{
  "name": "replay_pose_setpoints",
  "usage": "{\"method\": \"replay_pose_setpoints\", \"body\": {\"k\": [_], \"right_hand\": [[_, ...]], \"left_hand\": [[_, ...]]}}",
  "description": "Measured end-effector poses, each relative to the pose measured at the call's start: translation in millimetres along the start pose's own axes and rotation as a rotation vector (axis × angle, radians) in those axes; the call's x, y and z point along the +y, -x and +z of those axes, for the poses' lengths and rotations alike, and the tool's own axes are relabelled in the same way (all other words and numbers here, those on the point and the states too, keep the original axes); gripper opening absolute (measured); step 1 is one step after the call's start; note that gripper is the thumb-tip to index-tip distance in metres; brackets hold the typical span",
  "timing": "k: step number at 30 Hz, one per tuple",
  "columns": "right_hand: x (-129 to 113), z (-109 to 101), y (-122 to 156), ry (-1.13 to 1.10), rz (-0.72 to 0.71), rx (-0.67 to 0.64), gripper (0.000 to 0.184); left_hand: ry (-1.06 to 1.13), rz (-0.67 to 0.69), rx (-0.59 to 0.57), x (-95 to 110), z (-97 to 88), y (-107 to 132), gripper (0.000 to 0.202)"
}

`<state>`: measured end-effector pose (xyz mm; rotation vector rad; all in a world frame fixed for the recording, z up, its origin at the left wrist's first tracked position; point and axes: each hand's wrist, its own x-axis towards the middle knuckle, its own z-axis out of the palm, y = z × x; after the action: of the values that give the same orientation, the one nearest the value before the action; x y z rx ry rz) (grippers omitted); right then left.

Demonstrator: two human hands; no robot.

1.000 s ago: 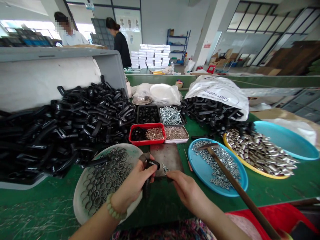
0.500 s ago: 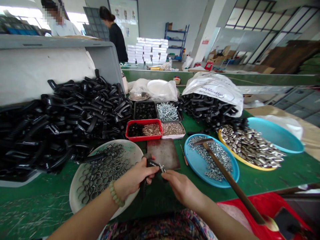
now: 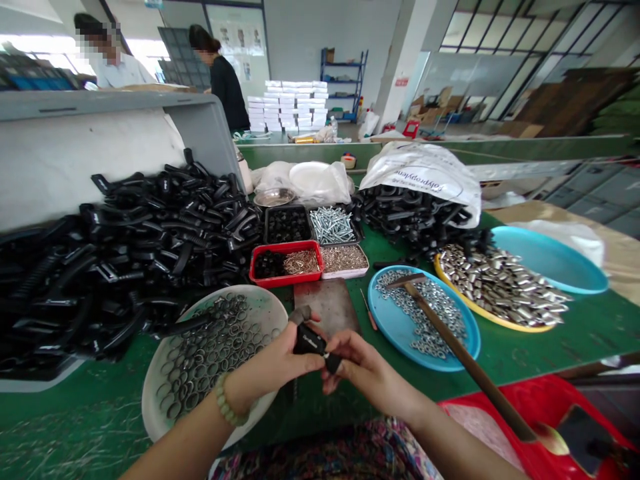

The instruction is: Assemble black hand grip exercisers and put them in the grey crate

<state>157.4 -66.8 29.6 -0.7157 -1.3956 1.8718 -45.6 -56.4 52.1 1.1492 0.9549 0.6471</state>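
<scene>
My left hand (image 3: 287, 363), a beaded bracelet at its wrist, is closed round a black plastic handle (image 3: 309, 341) with pale lettering on its side. At the handle's right end, my right hand (image 3: 361, 367) pinches a small black piece (image 3: 333, 363). A bit of light metal shows between the two parts; whether they are joined I cannot tell. Both hands are over the table just in front of a dark metal plate (image 3: 327, 300). Left of them lies a whitish round tray (image 3: 155, 407) of metal rings (image 3: 200, 363).
Black handles (image 3: 165, 227) are heaped at the left. Red (image 3: 287, 280) and black trays hold small screws and black parts. A hammer (image 3: 450, 340) rests across a blue tray (image 3: 375, 320) of nuts. Metal sleeves (image 3: 500, 287) fill a yellow tray. Two people stand beyond the table.
My right hand has moved in against the handle, its fingers now round the small black piece at the end. The handle has turned so its lettered side faces me more.
</scene>
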Motion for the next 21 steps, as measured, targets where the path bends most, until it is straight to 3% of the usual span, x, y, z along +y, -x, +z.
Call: {"method": "replay_pose_setpoints", "body": {"k": [3, 6, 11, 16, 21], "right_hand": [[2, -3, -9, -0.299, 0.065, -0.047, 0.044], [0, -3, -12, -0.305, 0.062, -0.018, 0.043], [-7, 6, -13, -0.282, 0.027, 0.034, 0.043], [0, 11, -20, -0.362, 0.058, 0.125, 0.052], [9, 13, -24, -0.288, 0.054, 0.132, 0.049]], "left_hand": [[0.029, 0.074, 0.043, 4, 9.3, -1, 0.063], [0.155, 0.081, 0.071, 1, 17.9, -3, 0.057], [0.253, 0.169, 0.214, -7, 22.5, -8, 0.048], [0.290, 0.157, 0.131, -7, 19.6, -6, 0.054], [0.227, 0.100, 0.105, -14, 13.7, -9, 0.059]]}}
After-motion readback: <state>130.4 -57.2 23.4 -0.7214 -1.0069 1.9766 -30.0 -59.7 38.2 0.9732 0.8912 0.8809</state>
